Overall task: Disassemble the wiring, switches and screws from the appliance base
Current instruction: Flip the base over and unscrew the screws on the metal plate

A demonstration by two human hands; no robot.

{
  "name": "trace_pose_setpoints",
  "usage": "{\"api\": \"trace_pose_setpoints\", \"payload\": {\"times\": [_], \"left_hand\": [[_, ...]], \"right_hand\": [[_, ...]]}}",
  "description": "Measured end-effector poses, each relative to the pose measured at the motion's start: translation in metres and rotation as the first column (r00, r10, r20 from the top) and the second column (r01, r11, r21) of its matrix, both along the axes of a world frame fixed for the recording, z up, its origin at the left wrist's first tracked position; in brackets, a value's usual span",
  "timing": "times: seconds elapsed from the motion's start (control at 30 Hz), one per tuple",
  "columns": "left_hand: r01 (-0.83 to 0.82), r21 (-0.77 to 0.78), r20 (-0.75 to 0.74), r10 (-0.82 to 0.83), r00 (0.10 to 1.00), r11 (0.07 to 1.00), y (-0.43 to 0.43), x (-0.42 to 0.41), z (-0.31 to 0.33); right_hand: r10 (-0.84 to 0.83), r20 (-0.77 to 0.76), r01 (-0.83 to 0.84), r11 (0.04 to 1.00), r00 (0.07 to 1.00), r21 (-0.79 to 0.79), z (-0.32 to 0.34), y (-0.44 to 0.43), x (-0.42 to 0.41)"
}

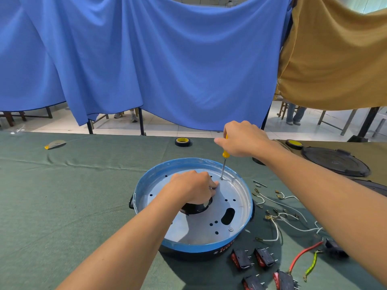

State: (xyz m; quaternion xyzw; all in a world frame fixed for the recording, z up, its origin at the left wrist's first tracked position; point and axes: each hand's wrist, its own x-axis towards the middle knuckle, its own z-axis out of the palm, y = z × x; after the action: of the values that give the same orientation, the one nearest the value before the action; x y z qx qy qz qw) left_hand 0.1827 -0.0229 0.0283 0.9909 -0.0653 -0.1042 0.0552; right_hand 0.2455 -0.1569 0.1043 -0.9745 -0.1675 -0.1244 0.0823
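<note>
My forearms (125,237) come in from the btm edge. Btm right on the green cloth (73,195): four black switches (241,258) w/ red rockers, loose, just beside the appliance base (188,246). Next to them a red wire (303,254) and a green-yellow wire (312,266); a bit further, white wires (276,229) w/ brass terminals, all off the base.

The base sits mid-table, blue rim up, silver metal plate (219,208) inside. One screw (231,229) sits in the plate near its front right edge.

My left hand (192,188) rests on the plate above the black centre opening, fingers curled down; can't tell if they pinch anything.

My right hand (245,139) is wrapped round the yellow handle of the screwdriver (224,166), shaft approx. upright, tip on the plate's far side just beside my left fingertips.

Beyond: black tape roll (182,141), black lids (335,162) far right, then a blue curtain (157,59) and a tan cloth (335,59).
</note>
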Motion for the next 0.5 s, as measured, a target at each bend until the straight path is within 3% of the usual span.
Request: {"api": "trace_pose_setpoints", "payload": {"times": [0.5], "left_hand": [[-0.003, 0.009, 0.007, 0.003, 1.0, 1.0, 0.0011, 0.0022, -0.0024]], "right_hand": [[0.017, -0.09, -0.016, 1.0, 0.996, 0.01, 0.0038, -0.0007, 0.0]]}}
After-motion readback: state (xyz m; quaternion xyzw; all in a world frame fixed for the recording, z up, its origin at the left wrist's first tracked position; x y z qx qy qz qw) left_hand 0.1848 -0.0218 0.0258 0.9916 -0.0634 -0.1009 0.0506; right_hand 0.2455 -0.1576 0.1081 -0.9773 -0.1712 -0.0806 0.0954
